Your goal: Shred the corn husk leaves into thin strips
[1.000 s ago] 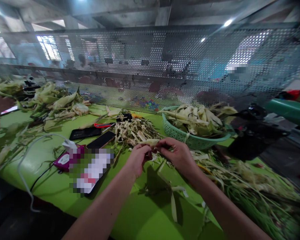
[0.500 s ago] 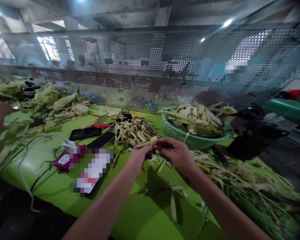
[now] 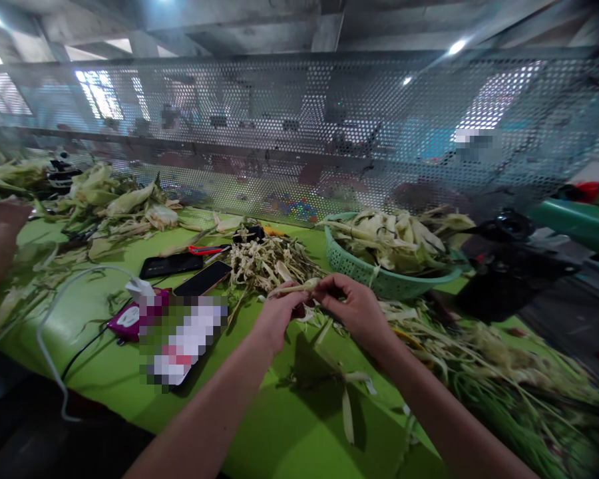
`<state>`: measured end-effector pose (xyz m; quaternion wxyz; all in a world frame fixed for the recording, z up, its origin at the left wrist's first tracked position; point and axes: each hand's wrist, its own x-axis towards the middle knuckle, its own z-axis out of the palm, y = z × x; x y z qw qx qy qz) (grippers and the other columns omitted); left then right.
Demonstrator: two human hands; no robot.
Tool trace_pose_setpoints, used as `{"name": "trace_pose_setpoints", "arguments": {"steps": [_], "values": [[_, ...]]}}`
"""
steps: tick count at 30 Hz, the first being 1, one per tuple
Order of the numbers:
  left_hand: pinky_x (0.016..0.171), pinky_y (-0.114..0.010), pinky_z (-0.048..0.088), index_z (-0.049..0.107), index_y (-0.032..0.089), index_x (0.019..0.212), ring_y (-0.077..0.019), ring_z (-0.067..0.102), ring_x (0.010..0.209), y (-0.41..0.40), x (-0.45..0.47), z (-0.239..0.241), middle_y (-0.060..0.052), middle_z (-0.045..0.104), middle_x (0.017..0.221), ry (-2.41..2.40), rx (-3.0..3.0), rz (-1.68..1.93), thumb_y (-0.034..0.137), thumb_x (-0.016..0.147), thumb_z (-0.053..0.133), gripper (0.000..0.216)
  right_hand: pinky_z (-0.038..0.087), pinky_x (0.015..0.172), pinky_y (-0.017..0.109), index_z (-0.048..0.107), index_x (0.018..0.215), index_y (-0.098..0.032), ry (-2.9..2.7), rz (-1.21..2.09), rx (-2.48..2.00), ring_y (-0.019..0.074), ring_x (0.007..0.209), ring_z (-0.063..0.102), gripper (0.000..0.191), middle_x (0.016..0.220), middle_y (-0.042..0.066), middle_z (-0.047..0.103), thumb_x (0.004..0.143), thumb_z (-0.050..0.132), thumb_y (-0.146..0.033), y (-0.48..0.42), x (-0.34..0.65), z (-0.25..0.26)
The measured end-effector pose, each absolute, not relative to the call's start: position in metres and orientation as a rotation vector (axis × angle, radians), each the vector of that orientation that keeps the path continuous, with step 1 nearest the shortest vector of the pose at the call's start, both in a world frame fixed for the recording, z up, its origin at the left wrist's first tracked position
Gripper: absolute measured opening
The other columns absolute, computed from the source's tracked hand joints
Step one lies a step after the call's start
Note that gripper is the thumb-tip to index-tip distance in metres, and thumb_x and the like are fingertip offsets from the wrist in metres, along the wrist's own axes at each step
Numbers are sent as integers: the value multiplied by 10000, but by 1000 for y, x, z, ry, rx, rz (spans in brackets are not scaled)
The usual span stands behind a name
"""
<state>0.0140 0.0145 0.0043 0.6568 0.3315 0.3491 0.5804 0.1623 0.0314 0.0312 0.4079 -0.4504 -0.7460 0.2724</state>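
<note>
My left hand [image 3: 274,316] and my right hand [image 3: 355,307] meet above the green table [image 3: 279,426], both closed on a small pale ear of baby corn [image 3: 295,287] held level between their fingertips. A heap of peeled baby corn [image 3: 267,261] lies just behind my hands. To the right of it stands a teal plastic basket [image 3: 369,271] piled with pale husks [image 3: 399,236]. Loose husk strips [image 3: 347,409] lie on the table under my forearms.
Two dark phones [image 3: 170,266] and a pink device with a white cable [image 3: 127,319] lie left of my hands. Husk piles [image 3: 110,199] cover the far left, where another person's hand [image 3: 0,219] rests. Green stalks [image 3: 509,379] fill the right side. A perforated metal screen [image 3: 299,133] backs the table.
The baby corn has turned slightly between my fingers and my hands shifted a little. The other person's hand at the left edge moved lower.
</note>
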Motion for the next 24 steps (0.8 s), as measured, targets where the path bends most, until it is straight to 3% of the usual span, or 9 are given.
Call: {"name": "trace_pose_setpoints", "arguments": {"steps": [4,10,19,24], "values": [[571,-227,343,630,159,720,-95,504,621,14,14,5,2,596,673,836,847,1299,220,639,701,123,465,609,258,599,799,-180,-1784,779,-1084,145,641,570,110,690,-2,622,746,628,-273,31,160,32],[544,-218,335,633,148,697,-85,486,585,16,13,3,7,564,632,821,753,1322,206,649,655,78,501,737,306,674,877,-183,-1835,799,-1015,187,773,636,166,821,41,701,765,657,-304,31,162,32],[541,-222,334,654,142,740,-85,474,583,15,13,10,-8,593,675,858,758,1309,215,634,680,131,474,665,286,666,823,-183,-1850,663,-1092,174,709,601,139,751,28,662,779,645,-313,31,164,30],[582,-229,354,676,131,777,-93,484,611,14,15,10,-21,620,702,897,927,1311,262,661,692,176,459,641,283,632,794,-178,-1778,769,-1134,162,676,569,178,722,20,631,752,659,-348,32,163,29]]}}
